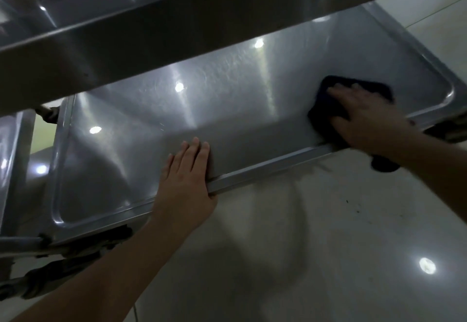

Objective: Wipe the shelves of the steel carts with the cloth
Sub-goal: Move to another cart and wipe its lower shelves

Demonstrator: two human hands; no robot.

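A steel cart's lower shelf (156, 129) fills the middle of the head view, a shiny tray with a raised rim. A dark blue cloth (326, 117) lies flat on the shelf's right end, near the front rim. My right hand (366, 117) presses down on the cloth with its fingers spread and straight. My left hand (187, 180) rests flat on the shelf's front rim near the middle, fingers straight and pointing onto the shelf surface, thumb under the rim's edge.
The cart's upper shelf (106, 51) overhangs the back of the lower one, close above it. A second steel cart (12, 155) stands at the left edge. Caster wheels (385, 163) sit under the shelf's corners. A pale glossy floor (316, 246) lies in front.
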